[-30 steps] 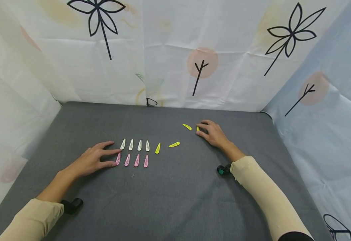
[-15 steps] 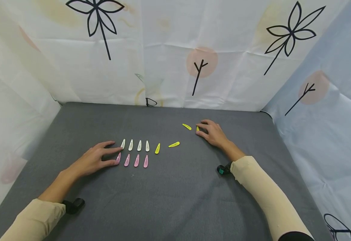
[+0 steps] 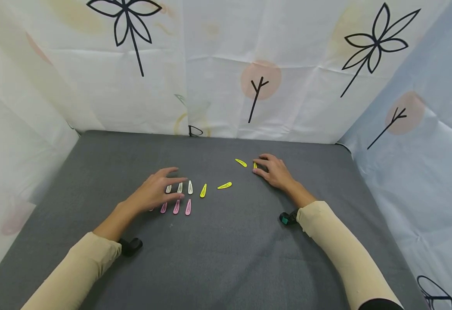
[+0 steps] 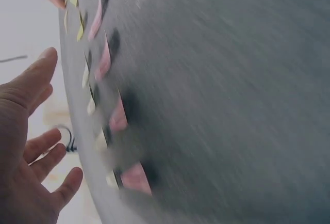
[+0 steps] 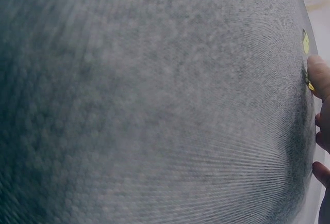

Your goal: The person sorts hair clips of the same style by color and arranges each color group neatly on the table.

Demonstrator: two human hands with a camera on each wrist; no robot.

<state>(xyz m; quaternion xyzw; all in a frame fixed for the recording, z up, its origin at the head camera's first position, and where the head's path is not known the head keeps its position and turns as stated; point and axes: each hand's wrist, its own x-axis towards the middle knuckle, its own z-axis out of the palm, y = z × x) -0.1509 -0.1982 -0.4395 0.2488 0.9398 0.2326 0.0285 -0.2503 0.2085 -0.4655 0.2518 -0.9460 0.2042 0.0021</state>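
My left hand (image 3: pixel 154 189) hovers over the left part of two rows of snap hair clips, fingers extended and nothing between them. Beneath and beside it lie white hair clips (image 3: pixel 190 187) in the far row and pink hair clips (image 3: pixel 188 207) in the near row; the leftmost ones are largely hidden by the hand. At the right, my right hand (image 3: pixel 275 173) pinches a yellow hair clip (image 3: pixel 255 165) between thumb and finger at the table surface. In the right wrist view the thumb (image 5: pixel 318 74) covers part of that clip.
Other yellow hair clips lie on the grey table (image 3: pixel 226 249): one upright-set clip (image 3: pixel 203 190) at the white row's end, one slanted clip (image 3: pixel 224 185), and one farther back (image 3: pixel 241 162). Patterned white curtains (image 3: pixel 218 51) enclose the back and sides.
My left hand has moved right and slightly away from me, from the leftmost white and pink clips to over the rows. The right hand and its yellow clip have stayed in place.
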